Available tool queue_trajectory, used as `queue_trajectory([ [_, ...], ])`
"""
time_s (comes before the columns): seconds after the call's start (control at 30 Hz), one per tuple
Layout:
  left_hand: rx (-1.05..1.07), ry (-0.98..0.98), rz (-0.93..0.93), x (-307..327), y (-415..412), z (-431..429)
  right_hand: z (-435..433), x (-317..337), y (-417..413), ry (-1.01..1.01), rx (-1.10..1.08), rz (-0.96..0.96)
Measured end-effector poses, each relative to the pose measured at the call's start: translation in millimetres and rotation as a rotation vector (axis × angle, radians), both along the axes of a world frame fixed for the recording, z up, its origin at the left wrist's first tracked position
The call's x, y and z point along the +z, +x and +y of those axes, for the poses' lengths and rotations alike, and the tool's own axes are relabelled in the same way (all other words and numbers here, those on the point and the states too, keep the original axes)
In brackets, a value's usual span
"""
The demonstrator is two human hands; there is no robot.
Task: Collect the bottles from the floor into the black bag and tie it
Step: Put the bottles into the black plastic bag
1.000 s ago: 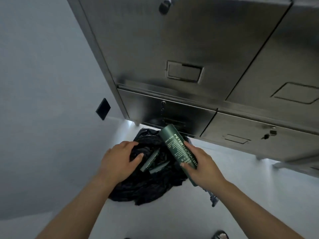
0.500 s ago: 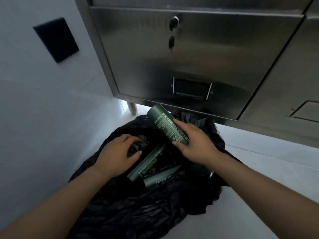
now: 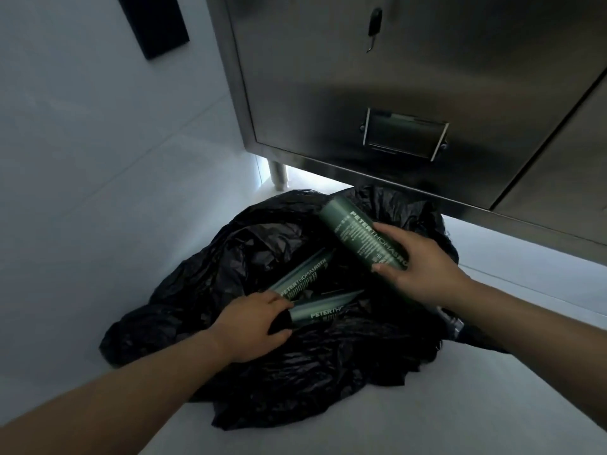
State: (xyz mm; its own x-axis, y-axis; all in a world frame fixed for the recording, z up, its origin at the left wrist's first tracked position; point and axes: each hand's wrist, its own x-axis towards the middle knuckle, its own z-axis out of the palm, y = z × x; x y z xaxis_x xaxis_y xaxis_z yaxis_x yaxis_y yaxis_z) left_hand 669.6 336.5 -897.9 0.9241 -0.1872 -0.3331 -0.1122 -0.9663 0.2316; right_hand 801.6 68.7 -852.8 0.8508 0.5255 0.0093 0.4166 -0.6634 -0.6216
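Observation:
A crumpled black bag (image 3: 328,372) lies open on the white floor. Inside its mouth rest two dark green bottles with pale lettering, one (image 3: 302,277) slanting up to the right and one (image 3: 325,310) just below it. My left hand (image 3: 253,326) grips the near edge of the bag's opening, next to the lower ends of both bottles. My right hand (image 3: 417,264) holds a third green bottle (image 3: 358,231) over the bag's far side, its top end pointing up and left.
A stainless steel cabinet (image 3: 410,93) with a recessed handle stands just behind the bag on a round leg (image 3: 277,174). A white wall with a black plate (image 3: 154,21) rises at the left. A small dark object (image 3: 455,320) lies under my right forearm.
The view has closed in on the bag. My left hand slid toward me to the near rim. My right hand kept the third bottle above the opening.

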Motion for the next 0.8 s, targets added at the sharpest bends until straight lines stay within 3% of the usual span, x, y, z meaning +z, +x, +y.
queue_trajectory([
  [0.17, 0.019, -0.008, 0.052, -4, -7, -14, -4, 0, 8, 0.074, -0.113, 0.025],
  [0.5, 0.131, -0.213, 0.13, -14, 0, -30, 6, -10, 0, 0.117, -0.104, 0.098],
  [0.8, 0.065, -0.182, 0.252, -16, -14, -32, -3, -13, 9, 0.116, -0.185, 0.074],
])
